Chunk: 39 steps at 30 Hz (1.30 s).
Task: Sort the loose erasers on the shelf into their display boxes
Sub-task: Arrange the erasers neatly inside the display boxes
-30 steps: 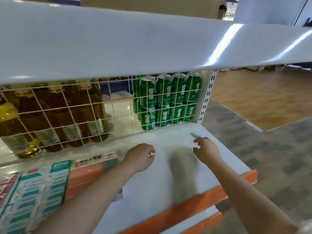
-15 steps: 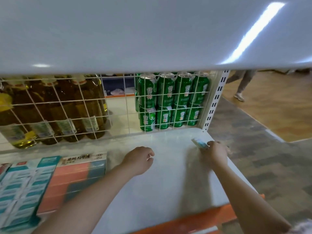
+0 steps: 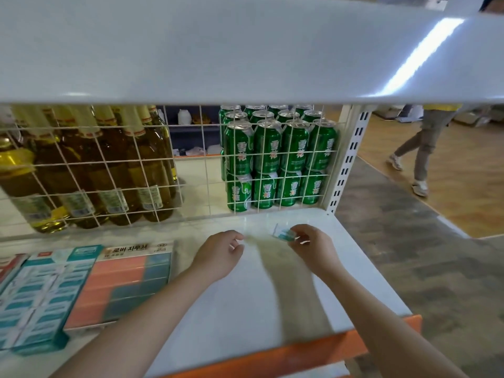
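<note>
Eraser (image 3: 283,234), small and teal-and-white in its wrapper, is pinched between the thumb and fingertips of a person's right hand (image 3: 311,246) just above the white shelf (image 3: 354,268), towards its back right corner. Beside it the left hand (image 3: 218,255) hovers over the shelf with fingers loosely curled, holding nothing. At the left end of the shelf lie the display boxes: one filled with rows of teal-wrapped erasers (image 3: 41,298), and next to it another with pink and teal erasers (image 3: 122,285) under a header card printed in Korean. Behind the white wire grid (image 3: 191,170) at the back stand amber glass bottles (image 3: 114,165) on the left and stacked green drink cans (image 3: 278,159) on the right. Another person (image 3: 425,143) walks across the wooden floor beyond the shelf upright (image 3: 349,159)
</note>
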### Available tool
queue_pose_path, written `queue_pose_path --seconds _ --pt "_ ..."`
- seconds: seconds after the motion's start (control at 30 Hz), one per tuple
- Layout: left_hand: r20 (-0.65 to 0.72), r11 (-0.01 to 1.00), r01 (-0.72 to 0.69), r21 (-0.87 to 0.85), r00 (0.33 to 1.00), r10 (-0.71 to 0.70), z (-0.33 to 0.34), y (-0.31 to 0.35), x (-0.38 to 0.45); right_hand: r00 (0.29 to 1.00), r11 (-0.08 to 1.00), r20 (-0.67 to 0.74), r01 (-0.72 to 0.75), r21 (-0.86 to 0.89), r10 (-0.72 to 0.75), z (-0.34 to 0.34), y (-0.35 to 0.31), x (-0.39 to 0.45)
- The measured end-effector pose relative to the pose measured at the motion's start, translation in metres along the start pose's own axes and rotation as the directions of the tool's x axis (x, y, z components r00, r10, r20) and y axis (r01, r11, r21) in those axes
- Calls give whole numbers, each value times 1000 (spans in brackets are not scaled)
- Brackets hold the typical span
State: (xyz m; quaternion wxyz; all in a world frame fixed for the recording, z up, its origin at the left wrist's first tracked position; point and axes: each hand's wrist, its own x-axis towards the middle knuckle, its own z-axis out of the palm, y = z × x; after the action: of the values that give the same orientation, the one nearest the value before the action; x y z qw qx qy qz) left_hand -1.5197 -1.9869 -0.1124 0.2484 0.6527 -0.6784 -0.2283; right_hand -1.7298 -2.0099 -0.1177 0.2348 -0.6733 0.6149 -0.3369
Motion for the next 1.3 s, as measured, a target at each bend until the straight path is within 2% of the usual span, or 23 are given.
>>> queue_pose_path --seconds 0.1,0.2,0.4,0.57,0.67,0.8,1.03,1.3 --pt "-64 995 -19 -97 998 13 -3 2 -4 997 996 35 64 55 -66 6 -13 -12" --pt "-84 994 -42 -100 996 34 -9 -2 -11 992 991 52 114 64 -117 11 -19 -20" --pt "-87 992 -22 121 996 33 -33 -27 -26 983 984 79 161 71 -167 23 -35 -31" --pt "-45 940 -48 338 997 67 -65 -54 -49 970 974 104 212 81 -220 45 -66 -33" --pt "-58 912 0 411 998 26 -85 -72 -68 961 967 131 229 113 -243 64 -90 -34" --pt "-138 910 75 407 990 -19 -112 -105 -88 945 958 176 255 130 -276 97 -125 -36" --pt "-268 867 187 462 961 -65 -163 -156 -122 943 977 259 186 104 -207 155 -184 -44" --pt "-95 913 101 396 993 -69 -189 -190 -141 944 981 269 190 32 -192 198 -226 -51"
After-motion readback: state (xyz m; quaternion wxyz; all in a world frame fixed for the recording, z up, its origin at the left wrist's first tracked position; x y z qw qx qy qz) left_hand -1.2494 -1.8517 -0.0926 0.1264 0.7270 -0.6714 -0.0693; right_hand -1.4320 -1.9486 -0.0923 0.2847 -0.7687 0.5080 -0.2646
